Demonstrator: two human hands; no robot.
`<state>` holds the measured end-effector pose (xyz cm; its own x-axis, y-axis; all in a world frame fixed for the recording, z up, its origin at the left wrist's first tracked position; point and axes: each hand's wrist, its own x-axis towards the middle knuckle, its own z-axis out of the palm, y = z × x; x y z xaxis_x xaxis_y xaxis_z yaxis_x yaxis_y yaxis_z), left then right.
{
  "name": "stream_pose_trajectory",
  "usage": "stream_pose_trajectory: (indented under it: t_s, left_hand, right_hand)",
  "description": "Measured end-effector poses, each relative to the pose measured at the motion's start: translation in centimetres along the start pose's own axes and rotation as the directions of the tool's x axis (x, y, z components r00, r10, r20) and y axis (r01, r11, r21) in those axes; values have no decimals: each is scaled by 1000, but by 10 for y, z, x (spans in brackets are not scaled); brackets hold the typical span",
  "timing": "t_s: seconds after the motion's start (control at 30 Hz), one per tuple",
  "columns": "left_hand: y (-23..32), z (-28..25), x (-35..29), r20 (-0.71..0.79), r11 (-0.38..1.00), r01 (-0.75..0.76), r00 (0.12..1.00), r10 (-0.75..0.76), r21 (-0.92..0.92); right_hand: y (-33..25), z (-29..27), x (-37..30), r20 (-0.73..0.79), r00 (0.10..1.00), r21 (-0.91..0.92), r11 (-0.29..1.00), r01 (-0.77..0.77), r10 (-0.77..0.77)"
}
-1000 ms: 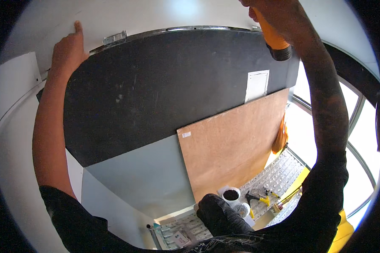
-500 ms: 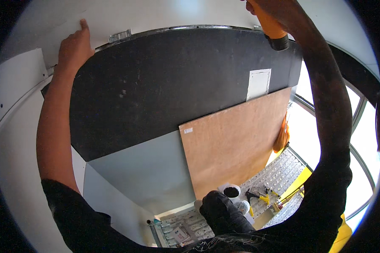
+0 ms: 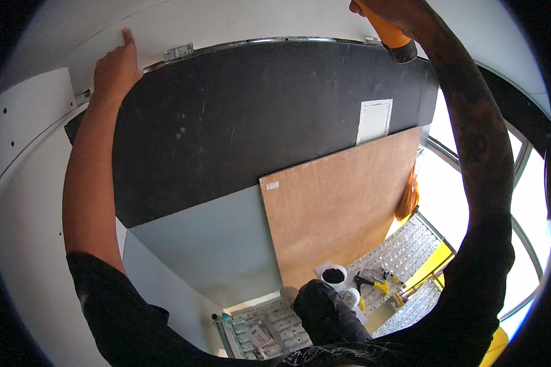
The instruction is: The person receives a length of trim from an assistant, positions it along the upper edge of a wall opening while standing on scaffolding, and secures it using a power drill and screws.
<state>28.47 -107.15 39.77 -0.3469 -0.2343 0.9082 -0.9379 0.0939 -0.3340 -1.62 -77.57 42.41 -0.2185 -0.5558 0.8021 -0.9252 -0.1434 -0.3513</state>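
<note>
Overhead, my left hand (image 3: 117, 70) is raised to a white panel (image 3: 226, 21), one finger stretched upward and the palm toward the surface; the other fingers are partly hidden. At the upper right my right hand (image 3: 398, 12) is wrapped round an orange-and-black power tool (image 3: 389, 30), its dark end facing down. The tool's upper part runs out of the picture. Along the panel's lower edge is a thin metal strip (image 3: 288, 39), with a short metal bracket (image 3: 179, 52) beside my left hand.
Below hangs a black wall board (image 3: 257, 116); a brown plywood sheet (image 3: 343, 202) leans against the wall. On the perforated metal platform (image 3: 404, 244) stand a bucket (image 3: 333, 276) with dark contents and a black-and-yellow tool (image 3: 373, 284). An orange bag (image 3: 408, 197) hangs near the windows.
My left hand and forearm appear slightly farther right, and the view has shifted a little. The right hand still grips the power tool, whose dark end sits slightly higher and farther left.
</note>
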Motion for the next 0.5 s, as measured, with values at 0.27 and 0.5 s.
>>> stream_pose_trajectory:
  t_s: [0.27, 0.5]
  left_hand:
    - [3, -5, -1, 46, 999, 46, 998, -47, 18]
    - [-6, -13, -28, 148, 922, 264, 962, -230, -282]
  right_hand:
    - [17, 4, 11, 57, 995, 93, 993, 78, -83]
    - [51, 21, 32, -45, 854, -55, 855, 516, -519]
